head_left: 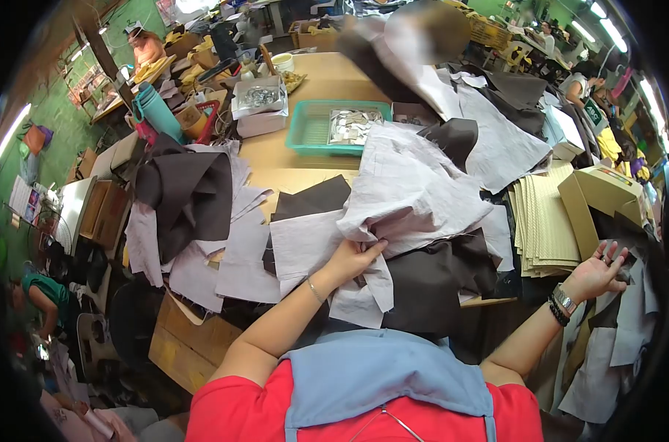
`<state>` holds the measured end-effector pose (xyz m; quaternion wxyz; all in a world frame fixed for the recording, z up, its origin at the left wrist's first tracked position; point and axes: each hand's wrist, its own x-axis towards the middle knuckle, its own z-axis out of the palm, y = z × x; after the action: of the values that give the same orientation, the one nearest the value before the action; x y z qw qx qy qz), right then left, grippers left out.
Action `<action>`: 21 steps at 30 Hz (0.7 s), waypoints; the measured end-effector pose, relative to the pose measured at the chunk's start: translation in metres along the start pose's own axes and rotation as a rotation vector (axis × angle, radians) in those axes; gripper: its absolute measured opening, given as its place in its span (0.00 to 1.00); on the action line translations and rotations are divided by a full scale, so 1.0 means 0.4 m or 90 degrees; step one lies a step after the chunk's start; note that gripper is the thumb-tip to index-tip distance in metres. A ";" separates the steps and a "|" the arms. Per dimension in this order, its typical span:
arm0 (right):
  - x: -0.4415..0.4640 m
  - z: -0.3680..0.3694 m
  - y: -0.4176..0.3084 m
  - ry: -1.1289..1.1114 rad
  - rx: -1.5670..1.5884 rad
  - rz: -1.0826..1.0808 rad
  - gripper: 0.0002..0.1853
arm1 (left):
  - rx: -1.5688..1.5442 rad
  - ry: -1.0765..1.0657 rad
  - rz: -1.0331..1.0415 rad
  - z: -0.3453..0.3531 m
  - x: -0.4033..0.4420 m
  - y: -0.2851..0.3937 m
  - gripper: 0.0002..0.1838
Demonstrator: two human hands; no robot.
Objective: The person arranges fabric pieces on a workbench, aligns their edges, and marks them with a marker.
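Note:
My left hand (358, 259) is closed on the near edge of a pale, wrinkled fabric piece (415, 193), thumb on top. That cloth is bunched over the table, with dark brown fabric (441, 283) below it. Flat pale cut pieces (305, 247) lie just left of this hand. Off to the right, my right hand (593, 276) is held palm up with its fingers apart and nothing seen in it. It is beside hanging pale and dark fabric pieces (635, 324); whether the fingertips touch them I cannot tell.
A green tray (301, 132) holds a box of small white pieces (354, 129). Dark and pale cloth (191, 195) is piled at the left. Stacked yellowish sheets (544, 225) and an open cardboard box (603, 193) stand at the right. Across the table a person handles pale cloth (408, 70).

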<state>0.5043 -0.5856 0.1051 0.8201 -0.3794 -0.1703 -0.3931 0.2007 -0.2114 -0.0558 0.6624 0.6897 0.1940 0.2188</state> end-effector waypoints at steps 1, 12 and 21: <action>-0.016 0.024 -0.006 0.039 -0.009 0.000 0.40 | 0.005 -0.003 -0.015 -0.001 -0.002 0.014 0.22; -0.306 0.148 0.038 -0.502 -0.186 0.533 0.25 | 0.462 0.131 0.439 -0.021 0.043 0.239 0.18; -0.516 0.222 -0.008 -0.909 -0.339 0.213 0.50 | 0.747 -0.319 0.458 0.177 -0.001 0.108 0.23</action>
<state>0.3727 -0.4135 0.0456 0.4416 -0.7452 -0.4974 0.0479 0.2390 -0.2721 -0.0144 0.0953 0.9815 -0.1166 0.1184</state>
